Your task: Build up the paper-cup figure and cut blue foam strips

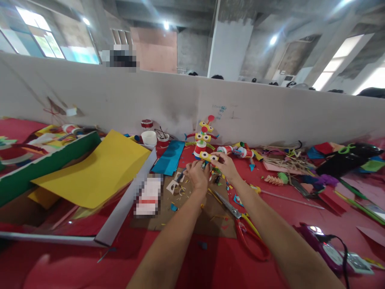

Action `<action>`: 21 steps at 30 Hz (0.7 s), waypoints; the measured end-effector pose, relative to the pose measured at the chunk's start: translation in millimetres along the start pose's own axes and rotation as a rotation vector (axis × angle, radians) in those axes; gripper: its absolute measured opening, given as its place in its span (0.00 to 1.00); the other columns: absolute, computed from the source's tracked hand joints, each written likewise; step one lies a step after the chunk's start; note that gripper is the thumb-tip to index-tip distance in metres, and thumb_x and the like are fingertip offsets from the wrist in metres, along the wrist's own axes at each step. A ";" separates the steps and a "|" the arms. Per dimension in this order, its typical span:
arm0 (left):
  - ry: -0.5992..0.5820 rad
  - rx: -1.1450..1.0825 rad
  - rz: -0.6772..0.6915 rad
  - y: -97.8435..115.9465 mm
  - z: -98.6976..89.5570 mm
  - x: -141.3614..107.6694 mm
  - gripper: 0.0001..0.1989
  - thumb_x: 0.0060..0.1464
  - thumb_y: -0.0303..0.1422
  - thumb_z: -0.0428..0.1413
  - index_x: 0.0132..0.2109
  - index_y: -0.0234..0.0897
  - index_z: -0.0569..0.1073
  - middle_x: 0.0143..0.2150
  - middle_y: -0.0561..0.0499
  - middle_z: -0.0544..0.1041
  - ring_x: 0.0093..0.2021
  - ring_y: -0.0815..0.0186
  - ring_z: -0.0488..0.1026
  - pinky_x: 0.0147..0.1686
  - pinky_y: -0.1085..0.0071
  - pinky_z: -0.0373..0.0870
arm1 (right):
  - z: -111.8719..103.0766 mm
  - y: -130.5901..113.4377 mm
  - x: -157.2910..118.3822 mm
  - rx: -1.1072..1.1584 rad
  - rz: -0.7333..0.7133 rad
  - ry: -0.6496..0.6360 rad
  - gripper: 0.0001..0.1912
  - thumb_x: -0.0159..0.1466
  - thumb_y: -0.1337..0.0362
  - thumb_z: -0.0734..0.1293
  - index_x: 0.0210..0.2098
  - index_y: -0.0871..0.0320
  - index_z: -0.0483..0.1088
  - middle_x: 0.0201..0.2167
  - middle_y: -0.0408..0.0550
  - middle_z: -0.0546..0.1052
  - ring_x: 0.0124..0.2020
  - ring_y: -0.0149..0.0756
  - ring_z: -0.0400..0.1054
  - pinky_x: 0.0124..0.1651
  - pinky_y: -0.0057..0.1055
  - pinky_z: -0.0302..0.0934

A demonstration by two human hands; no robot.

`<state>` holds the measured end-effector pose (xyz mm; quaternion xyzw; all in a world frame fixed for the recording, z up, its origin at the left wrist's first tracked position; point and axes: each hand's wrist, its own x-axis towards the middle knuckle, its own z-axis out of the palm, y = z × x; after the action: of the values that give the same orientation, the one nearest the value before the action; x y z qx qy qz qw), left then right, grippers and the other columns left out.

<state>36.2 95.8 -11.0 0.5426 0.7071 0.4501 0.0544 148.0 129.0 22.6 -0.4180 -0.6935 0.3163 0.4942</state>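
Both of my hands are on a small paper craft figure with a yellow strip of googly eyes [205, 155] at its top. My right hand [227, 165] pinches the right end of this strip between thumb and fingers. Below it, my left hand [197, 176] closes round the figure's lower part, which the fingers mostly hide. Just behind stands a similar finished-looking figure [200, 148], a red and white cup with spring-folded paper arms and yellow eye strips. Under my hands lies a brown cardboard sheet [168, 220] strewn with paper scraps. Red-handled scissors [237, 214] lie beside my right forearm.
To the left, a box [111, 226] holds yellow paper sheets [99, 168]. Blue paper [170, 156] and white cups [148, 138] sit near the wall [135, 96]. At right are sticks [285, 164], a black bag [339, 160] and a purple device [325, 245] with a cable.
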 end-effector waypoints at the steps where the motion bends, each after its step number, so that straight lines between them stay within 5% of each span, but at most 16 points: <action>1: -0.002 0.003 0.004 0.3 -0.6 0.0 0.12 0.55 0.39 0.52 0.40 0.40 0.76 0.42 0.45 0.76 0.47 0.52 0.64 0.47 0.52 0.55 | -0.2 1.2 -0.2 -0.011 -0.012 -0.011 0.15 0.53 0.62 0.65 0.40 0.55 0.70 0.40 0.47 0.76 0.41 0.39 0.70 0.45 0.36 0.65; 8: 0.001 0.021 0.062 3.6 -4.4 0.8 0.10 0.55 0.37 0.53 0.40 0.40 0.76 0.42 0.46 0.77 0.47 0.53 0.64 0.48 0.53 0.54 | -5.2 -1.1 -0.2 -0.249 -0.188 -0.026 0.18 0.51 0.70 0.65 0.42 0.53 0.72 0.43 0.48 0.74 0.47 0.42 0.66 0.55 0.40 0.58; 13: 0.008 0.014 0.120 -1.8 -1.0 -1.2 0.10 0.55 0.37 0.52 0.40 0.40 0.76 0.43 0.46 0.77 0.46 0.54 0.65 0.48 0.53 0.54 | -8.5 -2.4 -0.1 -0.552 -0.370 -0.122 0.19 0.58 0.68 0.62 0.48 0.54 0.70 0.45 0.51 0.73 0.48 0.42 0.66 0.53 0.38 0.61; 21: 0.046 0.004 0.158 -4.0 -3.1 -0.2 0.09 0.53 0.35 0.55 0.40 0.42 0.77 0.44 0.49 0.78 0.46 0.57 0.65 0.46 0.56 0.54 | -11.0 -3.5 14.7 -0.561 -0.305 -0.121 0.17 0.54 0.69 0.64 0.44 0.58 0.73 0.40 0.50 0.77 0.42 0.40 0.71 0.48 0.36 0.64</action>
<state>31.7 93.8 -12.1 0.5864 0.6639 0.4640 0.0016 155.1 140.8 35.3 -0.4096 -0.8364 0.0596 0.3592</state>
